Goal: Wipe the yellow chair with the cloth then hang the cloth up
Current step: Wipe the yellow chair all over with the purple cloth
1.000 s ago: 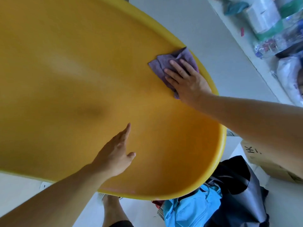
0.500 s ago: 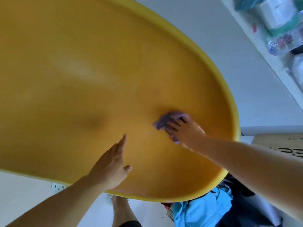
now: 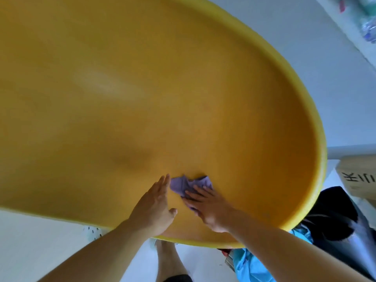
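Observation:
A large round yellow table [image 3: 203, 98] fills most of the view. A small crumpled purple cloth [image 3: 187, 183] lies on it near the front edge. My right hand [image 3: 209, 206] presses flat on the cloth with straight fingers. My left hand [image 3: 156, 208] rests flat on the tabletop just left of the cloth, fingers straight, its fingertips beside the cloth's left edge.
A cardboard box [image 3: 360, 176] with printed characters stands at the right. Dark and light-blue fabric [image 3: 284, 251] is piled on the floor under the table's right edge. A white shelf [image 3: 350, 23] with packets runs along the top right. My bare foot [image 3: 168, 259] shows below the table.
My right hand has dragged the cloth from the table's far right rim across toward me, ending close beside my left hand. The left hand has stayed flat on the table.

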Motion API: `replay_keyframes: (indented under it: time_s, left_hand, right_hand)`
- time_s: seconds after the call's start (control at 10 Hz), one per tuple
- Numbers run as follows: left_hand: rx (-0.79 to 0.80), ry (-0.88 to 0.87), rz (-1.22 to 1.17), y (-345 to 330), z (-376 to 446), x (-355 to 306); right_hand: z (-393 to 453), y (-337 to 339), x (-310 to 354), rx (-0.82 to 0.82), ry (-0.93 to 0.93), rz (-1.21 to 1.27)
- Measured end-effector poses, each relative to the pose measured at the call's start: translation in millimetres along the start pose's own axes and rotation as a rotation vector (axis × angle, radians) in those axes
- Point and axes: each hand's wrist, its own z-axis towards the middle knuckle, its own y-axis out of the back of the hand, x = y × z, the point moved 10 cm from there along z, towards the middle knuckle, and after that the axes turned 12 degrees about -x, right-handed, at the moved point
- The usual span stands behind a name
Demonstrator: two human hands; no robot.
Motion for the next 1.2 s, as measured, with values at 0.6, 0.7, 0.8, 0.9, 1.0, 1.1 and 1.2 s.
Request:
replay_keyframes:
  time_s: [0.6, 0.7, 0.8, 0.9, 1.0, 1.1, 1.2]
  left_hand:
    - [-0.084, -0.045, 0.020, 10.2, 19.1, 2.0]
    - [-0.074, -0.028, 0.035, -1.6, 11.2, 21.2]
    - [-0.057, -0.024, 0.034, -4.8, 3.6, 23.8]
    - [-0.070, -0.021, 0.048, 14.3, 5.7, 13.7]
    - [-0.102, -0.028, 0.036, 37.8, 19.1, -1.8]
    - [-0.120, -0.050, 0.065, 45.3, 29.0, -10.2]
    - [-0.119, -0.055, 0.056, 31.6, 25.8, -8.9]
  right_hand:
    - [55.1, 20.6, -95.4, -0.045, -0.368, -0.062]
    - [57.6, -25.4, 16.5, -0.046, -0.131, 0.086]
    - [45.5, -18.8, 57.2, -0.013, 0.137, 0.139]
    - [56.9, 47.0, -19.2, -0.173, 0.273, -0.179]
    - [57.1, 140.8, -168.4, -0.241, -0.222, -0.148]
    - [42.2, 234.1, -215.9, -0.420, -0.325, -0.645]
    - [57.7, 201.1, -199.4, -0.465, -0.352, -0.494]
